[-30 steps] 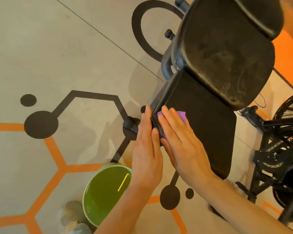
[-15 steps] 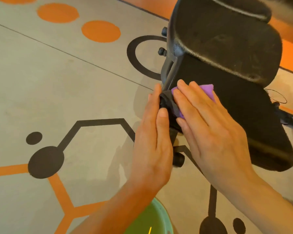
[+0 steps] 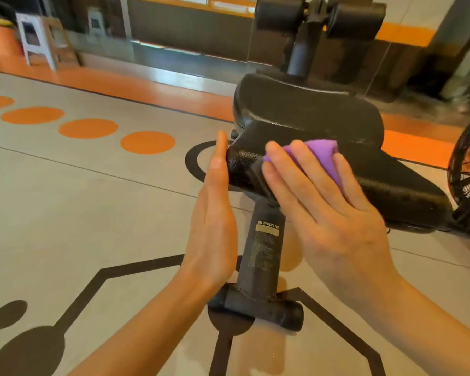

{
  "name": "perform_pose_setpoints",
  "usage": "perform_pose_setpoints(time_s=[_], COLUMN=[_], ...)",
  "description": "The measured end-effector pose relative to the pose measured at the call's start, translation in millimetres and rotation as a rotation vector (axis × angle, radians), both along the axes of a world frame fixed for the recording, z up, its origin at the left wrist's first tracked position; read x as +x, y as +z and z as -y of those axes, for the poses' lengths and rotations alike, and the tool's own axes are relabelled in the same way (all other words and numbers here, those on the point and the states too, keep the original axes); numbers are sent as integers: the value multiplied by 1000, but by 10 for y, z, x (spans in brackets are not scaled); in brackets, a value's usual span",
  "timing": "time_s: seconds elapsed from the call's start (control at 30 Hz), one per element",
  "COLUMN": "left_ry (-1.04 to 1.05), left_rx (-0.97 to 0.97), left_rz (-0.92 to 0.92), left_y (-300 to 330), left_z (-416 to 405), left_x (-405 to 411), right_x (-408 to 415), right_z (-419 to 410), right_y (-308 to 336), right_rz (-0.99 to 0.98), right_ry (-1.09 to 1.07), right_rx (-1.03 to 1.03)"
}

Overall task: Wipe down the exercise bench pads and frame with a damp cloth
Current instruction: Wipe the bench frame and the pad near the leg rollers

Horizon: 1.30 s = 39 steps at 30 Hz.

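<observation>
Purple cloth (image 3: pixel 322 158) under right hand (image 3: pixel 329 210)

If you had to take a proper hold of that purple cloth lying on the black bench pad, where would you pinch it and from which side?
Probably at the bunched far end of the purple cloth, coming from above. That end pokes out beyond the fingertips of the right hand, which lies flat over the rest. The left hand rests flat against the near end of the black bench pad, so the left side is blocked.

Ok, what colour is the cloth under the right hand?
Purple. The cloth shows plainly in the head view, under the right hand on the black bench pad.
</observation>
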<state>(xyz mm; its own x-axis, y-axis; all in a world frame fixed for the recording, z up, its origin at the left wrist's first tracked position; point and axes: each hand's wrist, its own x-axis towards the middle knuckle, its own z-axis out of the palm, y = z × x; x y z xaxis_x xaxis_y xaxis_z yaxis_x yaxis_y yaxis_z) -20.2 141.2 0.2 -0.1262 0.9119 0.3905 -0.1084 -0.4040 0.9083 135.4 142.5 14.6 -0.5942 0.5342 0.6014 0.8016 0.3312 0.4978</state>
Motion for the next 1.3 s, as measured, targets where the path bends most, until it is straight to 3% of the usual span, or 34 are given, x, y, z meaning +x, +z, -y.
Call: perform_pose_setpoints(time_s=[0.13, 0.27, 0.37, 0.47, 0.57, 0.63, 0.7, 0.8, 0.87, 0.97, 1.03, 1.13, 1.2, 1.3], left_ry=[16, 45, 230, 377, 410, 415, 438, 487, 508, 517, 547, 602, 659, 679], left_rx=[35, 49, 227, 441, 432, 422, 451, 463, 460, 438, 450, 544, 555, 555], left_rz=[-87, -217, -464, -732, -728, -733, -786, -781, -771, -805, -881, -1018, -1029, -1042], left_y=[-41, -18, 11, -20, -42, -48, -49, -67, -77, -60, -39, -36, -48, -68], left_z=[-11, 0, -48, -169, -242, -239, -235, -265, -271, -251, -233, -254, -285, -299], left_x=[37, -1, -22, 56, 130, 112, 110, 153, 187, 147, 116, 207, 300, 308], right_x=[55, -424, 174, 354, -182, -180, 264, 711, 422, -37, 222, 742, 619, 144], right_z=[106, -32, 38, 206, 82, 56, 76, 240, 195, 75, 76, 224, 243, 127], right_y=[-120, -42, -99, -213, -193, -102, -93, -214, -198, -126, -94, -222, -209, -126], right_rz=[-96, -75, -21, -182, -243, -183, -132, -333, -433, -361, -288, -441, -545, -472], right_ry=[-94, 47, -41, -138, -24, 49, -8, -113, -142, -22, -11, -55, -80, 4], right_rx=[73, 63, 61, 82, 75, 39, 71, 107, 118, 70, 60, 85, 107, 91])
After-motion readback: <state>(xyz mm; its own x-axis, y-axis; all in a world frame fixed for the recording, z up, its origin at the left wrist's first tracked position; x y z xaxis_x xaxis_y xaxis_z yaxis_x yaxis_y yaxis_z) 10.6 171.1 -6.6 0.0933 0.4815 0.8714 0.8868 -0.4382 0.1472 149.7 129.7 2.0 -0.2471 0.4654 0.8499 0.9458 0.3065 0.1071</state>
